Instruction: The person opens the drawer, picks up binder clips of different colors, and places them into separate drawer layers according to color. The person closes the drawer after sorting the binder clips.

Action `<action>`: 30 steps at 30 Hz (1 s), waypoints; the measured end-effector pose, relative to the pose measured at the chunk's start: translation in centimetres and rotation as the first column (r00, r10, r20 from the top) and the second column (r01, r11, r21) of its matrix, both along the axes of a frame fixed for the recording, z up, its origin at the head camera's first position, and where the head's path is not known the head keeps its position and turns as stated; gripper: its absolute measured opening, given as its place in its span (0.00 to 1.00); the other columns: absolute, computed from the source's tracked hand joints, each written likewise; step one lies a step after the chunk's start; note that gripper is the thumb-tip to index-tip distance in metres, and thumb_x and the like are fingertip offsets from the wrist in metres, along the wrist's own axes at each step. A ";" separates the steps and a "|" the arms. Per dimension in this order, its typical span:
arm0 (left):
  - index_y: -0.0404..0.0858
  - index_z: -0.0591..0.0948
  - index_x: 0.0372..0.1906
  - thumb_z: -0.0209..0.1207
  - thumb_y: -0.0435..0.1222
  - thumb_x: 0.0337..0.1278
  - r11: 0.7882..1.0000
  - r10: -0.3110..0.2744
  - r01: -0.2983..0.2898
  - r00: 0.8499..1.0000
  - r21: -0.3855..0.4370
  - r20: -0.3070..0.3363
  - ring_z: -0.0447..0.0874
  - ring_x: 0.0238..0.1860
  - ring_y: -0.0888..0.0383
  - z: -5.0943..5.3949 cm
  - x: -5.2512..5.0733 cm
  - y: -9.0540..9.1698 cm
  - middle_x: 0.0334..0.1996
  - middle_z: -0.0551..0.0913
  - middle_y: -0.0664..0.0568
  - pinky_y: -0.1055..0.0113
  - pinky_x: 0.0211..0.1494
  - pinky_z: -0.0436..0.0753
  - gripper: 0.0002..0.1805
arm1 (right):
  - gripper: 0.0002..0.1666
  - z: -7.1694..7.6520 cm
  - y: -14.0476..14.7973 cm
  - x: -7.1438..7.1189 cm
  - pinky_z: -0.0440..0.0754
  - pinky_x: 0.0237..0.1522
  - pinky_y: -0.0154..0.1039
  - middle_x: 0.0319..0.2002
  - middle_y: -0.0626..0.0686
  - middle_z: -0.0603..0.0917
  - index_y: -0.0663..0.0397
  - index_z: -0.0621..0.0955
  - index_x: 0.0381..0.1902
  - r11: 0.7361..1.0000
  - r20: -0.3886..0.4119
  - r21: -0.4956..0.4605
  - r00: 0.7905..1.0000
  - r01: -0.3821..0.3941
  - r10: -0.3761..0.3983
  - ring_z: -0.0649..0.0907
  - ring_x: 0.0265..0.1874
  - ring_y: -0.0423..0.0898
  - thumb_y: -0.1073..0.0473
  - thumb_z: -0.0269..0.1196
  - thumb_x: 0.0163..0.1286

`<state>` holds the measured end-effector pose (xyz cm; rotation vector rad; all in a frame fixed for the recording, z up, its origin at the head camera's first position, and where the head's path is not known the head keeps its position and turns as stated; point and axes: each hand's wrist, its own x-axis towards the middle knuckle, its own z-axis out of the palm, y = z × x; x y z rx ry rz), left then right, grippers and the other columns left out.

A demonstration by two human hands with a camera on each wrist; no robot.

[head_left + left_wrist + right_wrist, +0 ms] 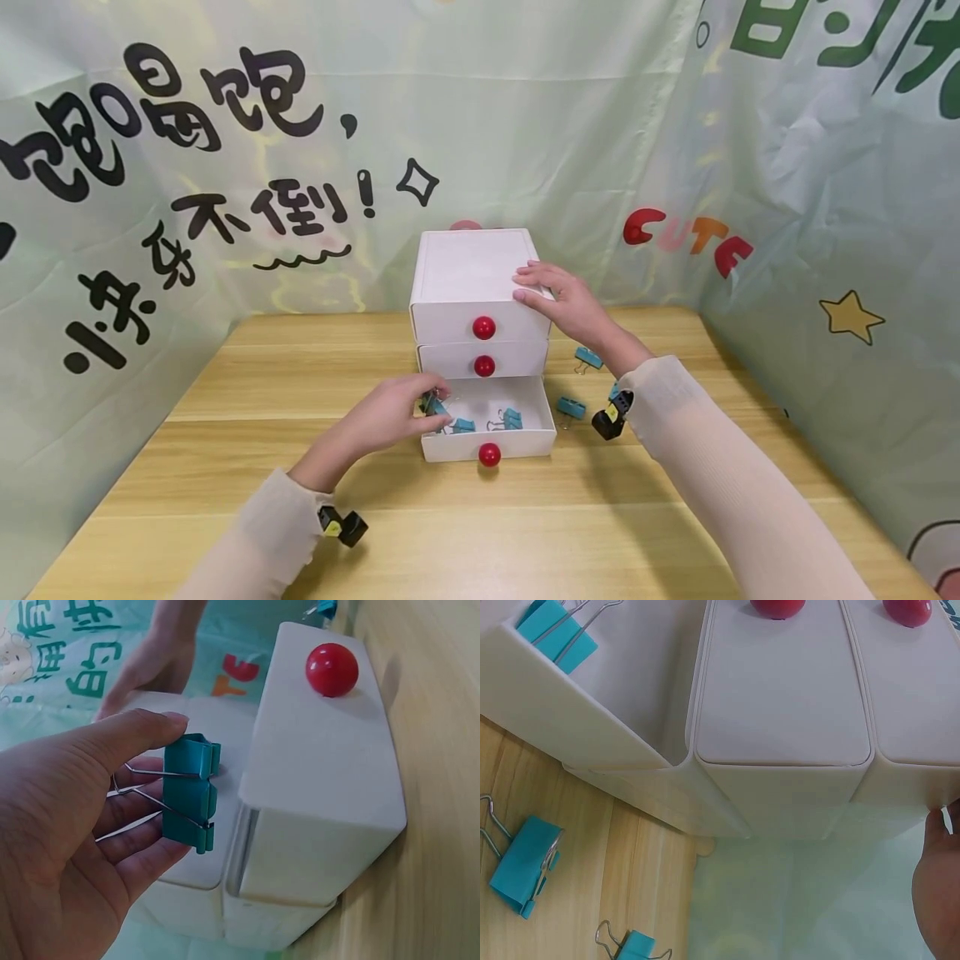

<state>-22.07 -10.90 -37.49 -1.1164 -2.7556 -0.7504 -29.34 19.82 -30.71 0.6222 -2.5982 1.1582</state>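
Note:
My left hand [386, 414] pinches a teal binder clip [187, 796] between thumb and fingers, at the left side of the pulled-out bottom drawer [487, 447]. The clip's wire handles point back toward the palm in the left wrist view. Inside that drawer lie more teal clips, one near the left [463, 426] and one right of centre [512, 418]. My right hand [568, 307] rests on the top right edge of the white three-drawer cabinet [472, 267], its fingers lying over the top. Only part of this hand [939, 889] shows in the right wrist view.
The upper drawer and middle drawer, each with a red knob [483, 327], are closed. Right of the cabinet, several teal clips lie on the wooden table [300, 375], including a nearer one [526, 862] and a farther one [636, 946]. A printed cloth [525, 125] hangs behind.

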 end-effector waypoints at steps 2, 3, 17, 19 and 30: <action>0.41 0.80 0.51 0.68 0.44 0.57 1.000 0.000 0.000 1.000 -0.004 0.003 0.80 0.44 0.59 -0.2 -0.2 0.4 0.44 0.84 0.54 0.59 0.53 0.81 0.20 | 0.30 0.0 0.0 0.0 0.60 0.69 0.58 0.68 0.48 0.71 0.47 0.79 0.63 1.000 -0.001 0.000 1.000 -0.001 0.001 0.62 0.71 0.46 0.40 0.62 0.68; 0.41 0.81 0.51 0.68 0.44 0.56 1.000 0.000 0.000 1.000 -0.009 0.002 0.80 0.44 0.60 -0.3 -0.4 0.6 0.44 0.83 0.55 0.59 0.52 0.81 0.20 | 0.30 -0.1 0.0 -0.1 0.61 0.69 0.58 0.68 0.48 0.71 0.47 0.79 0.63 1.000 -0.001 0.002 1.000 -0.001 0.001 0.62 0.71 0.46 0.40 0.62 0.68; 0.44 0.80 0.52 0.69 0.44 0.56 0.990 -0.039 0.039 0.999 -0.136 -0.001 0.77 0.44 0.60 -1.5 -2.1 2.6 0.46 0.81 0.56 0.63 0.52 0.80 0.20 | 0.32 -0.2 0.1 -0.2 0.61 0.68 0.58 0.68 0.47 0.71 0.45 0.79 0.63 1.000 0.002 -0.010 1.000 0.003 -0.003 0.62 0.71 0.45 0.36 0.61 0.67; 0.43 0.80 0.53 0.69 0.44 0.56 0.987 -0.056 0.052 0.998 -0.153 -0.019 0.78 0.46 0.60 -1.6 -2.3 2.8 0.48 0.81 0.56 0.63 0.53 0.80 0.20 | 0.32 -0.2 0.2 -0.2 0.61 0.68 0.58 0.68 0.47 0.71 0.45 0.79 0.63 1.000 0.001 -0.010 1.000 0.003 -0.003 0.62 0.71 0.45 0.36 0.61 0.67; 0.42 0.81 0.52 0.67 0.43 0.58 0.991 -0.019 0.007 0.996 -0.132 -0.091 0.79 0.52 0.56 -1.0 -2.4 2.8 0.49 0.82 0.53 0.59 0.58 0.78 0.18 | 0.32 -0.3 0.1 -0.2 0.61 0.68 0.58 0.68 0.46 0.71 0.45 0.79 0.62 1.000 0.000 -0.017 1.000 0.003 -0.003 0.62 0.71 0.44 0.36 0.61 0.67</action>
